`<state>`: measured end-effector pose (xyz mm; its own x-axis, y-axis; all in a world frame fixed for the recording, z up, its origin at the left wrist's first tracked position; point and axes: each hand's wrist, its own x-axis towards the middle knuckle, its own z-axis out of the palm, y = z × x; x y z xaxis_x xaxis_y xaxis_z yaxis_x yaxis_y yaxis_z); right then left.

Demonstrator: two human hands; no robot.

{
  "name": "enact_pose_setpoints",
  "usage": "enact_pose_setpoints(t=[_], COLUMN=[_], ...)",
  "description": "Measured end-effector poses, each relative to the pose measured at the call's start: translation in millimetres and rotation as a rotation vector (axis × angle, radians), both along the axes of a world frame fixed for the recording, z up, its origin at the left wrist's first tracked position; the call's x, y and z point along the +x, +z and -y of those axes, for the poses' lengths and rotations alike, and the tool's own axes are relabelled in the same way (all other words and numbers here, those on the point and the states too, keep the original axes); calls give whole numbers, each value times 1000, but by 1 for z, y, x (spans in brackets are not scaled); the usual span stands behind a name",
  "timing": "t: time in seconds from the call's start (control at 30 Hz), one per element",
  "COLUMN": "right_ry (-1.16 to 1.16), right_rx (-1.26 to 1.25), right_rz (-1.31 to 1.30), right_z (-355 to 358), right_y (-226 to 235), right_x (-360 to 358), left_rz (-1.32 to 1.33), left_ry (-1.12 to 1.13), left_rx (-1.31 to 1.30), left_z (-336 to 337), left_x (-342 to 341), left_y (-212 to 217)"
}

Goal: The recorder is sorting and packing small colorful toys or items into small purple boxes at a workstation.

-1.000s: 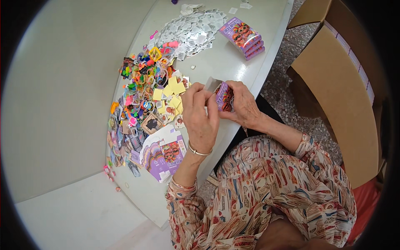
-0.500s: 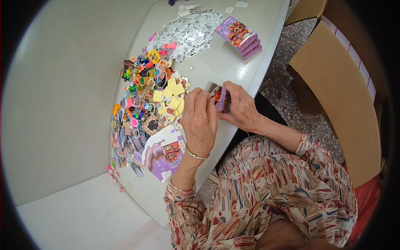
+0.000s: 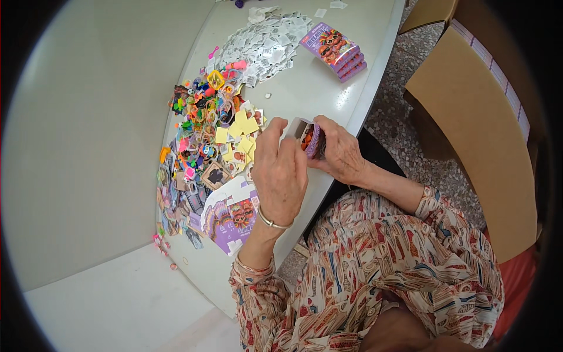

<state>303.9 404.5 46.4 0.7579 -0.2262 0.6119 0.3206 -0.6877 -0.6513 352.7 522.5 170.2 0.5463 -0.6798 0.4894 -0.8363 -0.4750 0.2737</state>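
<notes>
My right hand (image 3: 340,151) is closed round a small purple printed box (image 3: 315,142). Its top stands open toward the left, and something reddish-orange shows inside. Just left of that opening is my left hand (image 3: 280,170), fingers apart and the index raised, with nothing visible in it; its palm side is hidden. Beyond it lie yellow paper squares (image 3: 238,128) and a heap of small colourful toys and trinkets (image 3: 202,129). Flat purple-and-white unfolded cartons (image 3: 226,226) rest beside my left wrist.
A stack of purple boxes (image 3: 334,50) stands near the table's right edge. Small white paper packets (image 3: 267,47) are piled at the back. A large brown carton (image 3: 469,123), with more purple boxes showing inside, is on the right. A grey panel (image 3: 105,135) borders the table on the left.
The left fingers have lifted and spread away from the box, so more of its opening shows. My right hand keeps its grip in nearly the same place.
</notes>
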Motion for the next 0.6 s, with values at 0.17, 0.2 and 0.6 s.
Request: enact_pose_setpoints(t=[0.17,0.2,0.6], right_ry=[-3,0,7], right_rx=[11,9,32], right_rz=[2,19,45], right_z=[-1,-1,0], right_y=[-5,-5,-8], right_x=[1,1,1], left_rz=[-6,-8,109], left_ry=[1,-3,24], left_rx=[47,47,123], left_z=[4,4,8], left_x=[6,4,-8], left_y=[-13,-15,6])
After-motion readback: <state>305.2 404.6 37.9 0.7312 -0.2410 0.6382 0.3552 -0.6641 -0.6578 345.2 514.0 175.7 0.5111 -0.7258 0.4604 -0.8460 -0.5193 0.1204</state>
